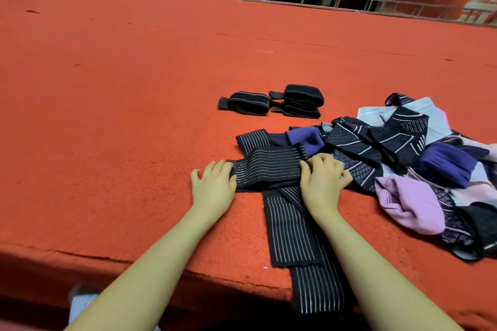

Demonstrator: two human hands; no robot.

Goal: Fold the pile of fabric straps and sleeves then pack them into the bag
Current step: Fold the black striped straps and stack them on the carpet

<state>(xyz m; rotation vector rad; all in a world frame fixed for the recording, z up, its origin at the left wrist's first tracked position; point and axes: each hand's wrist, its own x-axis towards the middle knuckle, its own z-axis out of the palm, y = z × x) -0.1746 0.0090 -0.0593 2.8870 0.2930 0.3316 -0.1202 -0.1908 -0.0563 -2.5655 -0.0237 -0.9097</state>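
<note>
The soft, limp strap is pinned flat at 9 and 3 o'clock by relaxed left hand and curled right hand, best grasped at its ends.

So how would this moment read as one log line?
step: folding | left hand and right hand: pressing black white-striped fabric strap | done: two folded black straps | bag: unseen
</note>
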